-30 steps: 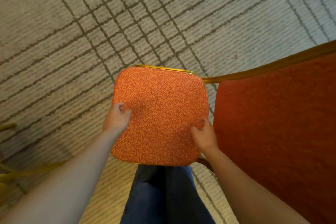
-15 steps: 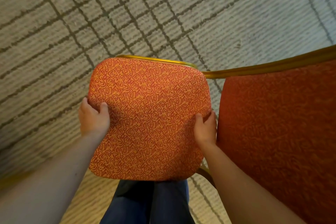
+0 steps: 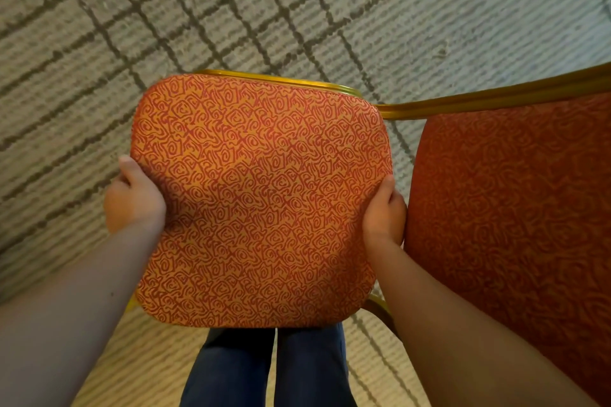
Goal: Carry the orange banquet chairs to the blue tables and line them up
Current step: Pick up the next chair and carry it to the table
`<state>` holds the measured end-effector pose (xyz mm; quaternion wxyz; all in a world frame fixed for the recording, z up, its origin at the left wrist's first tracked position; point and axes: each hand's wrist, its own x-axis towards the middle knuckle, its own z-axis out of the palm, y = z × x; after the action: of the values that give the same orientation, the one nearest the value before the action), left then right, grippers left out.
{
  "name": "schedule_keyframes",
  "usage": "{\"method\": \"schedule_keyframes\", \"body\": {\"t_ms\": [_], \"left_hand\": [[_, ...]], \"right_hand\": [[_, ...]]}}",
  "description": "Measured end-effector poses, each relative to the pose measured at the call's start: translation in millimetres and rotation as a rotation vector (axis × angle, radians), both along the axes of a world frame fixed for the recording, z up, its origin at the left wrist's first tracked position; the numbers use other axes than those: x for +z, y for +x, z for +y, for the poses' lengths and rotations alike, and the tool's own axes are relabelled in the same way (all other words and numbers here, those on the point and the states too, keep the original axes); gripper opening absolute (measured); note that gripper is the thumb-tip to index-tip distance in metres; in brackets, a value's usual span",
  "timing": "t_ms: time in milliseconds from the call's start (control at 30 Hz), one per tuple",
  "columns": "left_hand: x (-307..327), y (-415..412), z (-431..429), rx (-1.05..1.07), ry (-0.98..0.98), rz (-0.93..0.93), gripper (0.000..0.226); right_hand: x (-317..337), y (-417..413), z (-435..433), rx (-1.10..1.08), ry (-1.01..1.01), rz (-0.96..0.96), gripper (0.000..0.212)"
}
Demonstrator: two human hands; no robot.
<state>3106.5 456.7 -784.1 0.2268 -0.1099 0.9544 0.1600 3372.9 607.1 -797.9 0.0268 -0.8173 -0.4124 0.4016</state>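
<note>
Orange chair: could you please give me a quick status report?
Left hand, right hand gripping orange chair by seat edges. Chair over carpet, no tables visible. Orange padded panel crowds right hand.

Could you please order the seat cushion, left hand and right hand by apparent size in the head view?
1. seat cushion, by far the largest.
2. left hand and right hand: these look about alike, so I leave them unranked.

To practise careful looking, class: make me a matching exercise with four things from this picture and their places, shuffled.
1 left hand
2 right hand
3 second orange fabric chair
4 blue trouser legs

a beneath the held orange patterned chair seat
b grips its right edge
c beside it, on the right
d grips its left edge

Pairs: 1-d, 2-b, 3-c, 4-a
</note>
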Motion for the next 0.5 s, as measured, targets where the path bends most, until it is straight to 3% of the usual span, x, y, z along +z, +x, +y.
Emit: {"method": "schedule_keyframes", "body": {"t_ms": [233, 500], "left_hand": [[5, -2, 1, 0.049, -0.024, 0.000, 0.074], [6, -4, 6, 0.141, -0.027, -0.043, 0.072]], "right_hand": [[-4, 0, 0, -0.036, 0.020, 0.010, 0.057], [-9, 4, 9, -0.198, -0.154, 0.164, 0.058]]}}
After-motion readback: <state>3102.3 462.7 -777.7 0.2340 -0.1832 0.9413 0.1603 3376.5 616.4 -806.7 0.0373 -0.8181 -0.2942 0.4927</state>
